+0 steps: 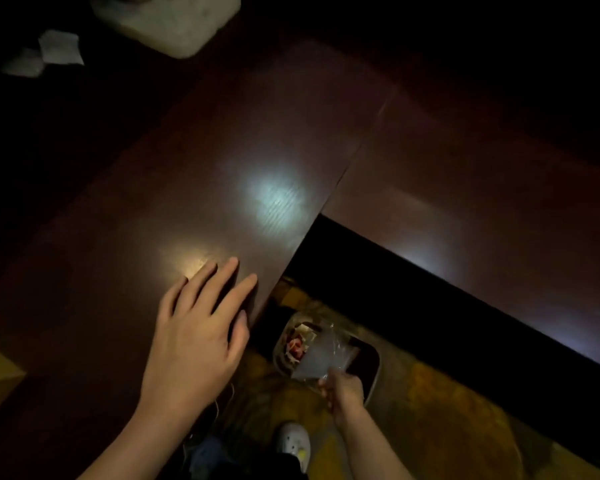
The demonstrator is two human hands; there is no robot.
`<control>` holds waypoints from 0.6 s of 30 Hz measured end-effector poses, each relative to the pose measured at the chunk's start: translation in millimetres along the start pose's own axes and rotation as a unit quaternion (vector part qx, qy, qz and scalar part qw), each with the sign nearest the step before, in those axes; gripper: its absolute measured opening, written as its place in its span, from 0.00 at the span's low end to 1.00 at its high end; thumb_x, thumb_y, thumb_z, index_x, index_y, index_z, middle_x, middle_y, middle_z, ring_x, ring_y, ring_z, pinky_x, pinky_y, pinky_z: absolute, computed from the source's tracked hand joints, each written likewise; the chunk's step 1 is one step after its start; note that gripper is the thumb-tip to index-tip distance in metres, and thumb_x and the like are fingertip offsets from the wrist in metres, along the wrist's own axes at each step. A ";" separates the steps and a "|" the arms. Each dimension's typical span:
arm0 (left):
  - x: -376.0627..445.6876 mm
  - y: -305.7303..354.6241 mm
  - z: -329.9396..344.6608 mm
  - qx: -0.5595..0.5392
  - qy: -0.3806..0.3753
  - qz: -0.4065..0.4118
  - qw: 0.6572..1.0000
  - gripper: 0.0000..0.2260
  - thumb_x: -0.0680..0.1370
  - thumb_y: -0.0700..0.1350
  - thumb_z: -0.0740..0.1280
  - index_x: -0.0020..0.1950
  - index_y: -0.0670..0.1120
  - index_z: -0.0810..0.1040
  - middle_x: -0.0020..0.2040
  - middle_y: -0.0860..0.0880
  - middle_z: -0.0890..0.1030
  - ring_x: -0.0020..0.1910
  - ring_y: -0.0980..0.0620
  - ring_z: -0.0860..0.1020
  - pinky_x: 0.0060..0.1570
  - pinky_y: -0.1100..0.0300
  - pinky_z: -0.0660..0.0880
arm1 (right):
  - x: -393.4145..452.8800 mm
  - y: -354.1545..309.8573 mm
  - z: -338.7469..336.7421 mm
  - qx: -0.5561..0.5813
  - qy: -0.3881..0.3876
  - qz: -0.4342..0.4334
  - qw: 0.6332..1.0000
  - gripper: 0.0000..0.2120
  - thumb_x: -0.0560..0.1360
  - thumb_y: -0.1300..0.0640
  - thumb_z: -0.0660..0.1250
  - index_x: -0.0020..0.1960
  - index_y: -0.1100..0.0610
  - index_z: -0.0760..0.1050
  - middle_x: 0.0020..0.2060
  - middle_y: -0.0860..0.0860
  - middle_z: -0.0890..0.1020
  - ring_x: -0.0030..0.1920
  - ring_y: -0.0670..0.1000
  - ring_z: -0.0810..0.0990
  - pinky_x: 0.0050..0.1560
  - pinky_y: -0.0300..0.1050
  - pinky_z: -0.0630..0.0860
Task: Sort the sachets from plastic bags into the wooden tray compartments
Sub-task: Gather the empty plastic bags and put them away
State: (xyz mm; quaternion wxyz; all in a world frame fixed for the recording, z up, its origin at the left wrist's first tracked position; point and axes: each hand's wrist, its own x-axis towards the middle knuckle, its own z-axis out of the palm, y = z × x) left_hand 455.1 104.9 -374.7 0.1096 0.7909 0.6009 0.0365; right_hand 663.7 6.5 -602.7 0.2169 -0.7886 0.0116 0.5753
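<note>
My left hand [198,327] lies flat with fingers spread on the dark wooden table [174,188], near its right edge. Below the table edge, my right hand [342,389] pinches a clear, crumpled plastic bag [321,355] and holds it over a small bin [369,372] on the floor. The bin has paper scraps and something red inside. Two white sachets [51,51] lie at the far left of the table in the dark. No wooden tray is visible.
A pale, rounded block-like object [174,20] sits at the table's far edge. A second wooden surface [482,188] adjoins on the right, with a dark gap beneath it. Yellowish patterned carpet [430,410] and my white shoe [295,441] show below.
</note>
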 end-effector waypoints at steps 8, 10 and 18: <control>-1.2 -2.2 7.1 -0.006 0.018 0.001 1.000 0.20 0.77 0.51 0.57 0.69 0.54 0.70 0.73 0.52 0.68 0.73 0.50 0.63 0.71 0.51 0.55 | 29.2 17.7 4.7 0.064 -0.005 0.028 0.998 0.18 0.78 0.47 0.62 0.44 0.62 0.76 0.32 0.58 0.79 0.24 0.51 0.71 0.23 0.38 0.62; -1.5 -1.9 6.8 -0.004 0.019 0.000 1.000 0.20 0.76 0.51 0.57 0.69 0.54 0.70 0.73 0.51 0.68 0.73 0.50 0.63 0.71 0.50 0.55 | 14.2 6.2 -2.9 0.013 0.005 -0.040 0.999 0.17 0.77 0.47 0.63 0.44 0.61 0.78 0.32 0.55 0.80 0.27 0.52 0.75 0.25 0.40 0.65; -1.5 -1.7 7.6 0.004 0.037 0.006 0.999 0.21 0.76 0.50 0.57 0.69 0.54 0.70 0.72 0.51 0.69 0.72 0.49 0.64 0.71 0.49 0.56 | -211.6 -140.4 -80.5 0.005 0.071 -0.578 0.813 0.04 0.76 0.58 0.66 0.46 0.50 0.78 0.37 0.50 0.81 0.37 0.43 0.78 0.38 0.36 0.75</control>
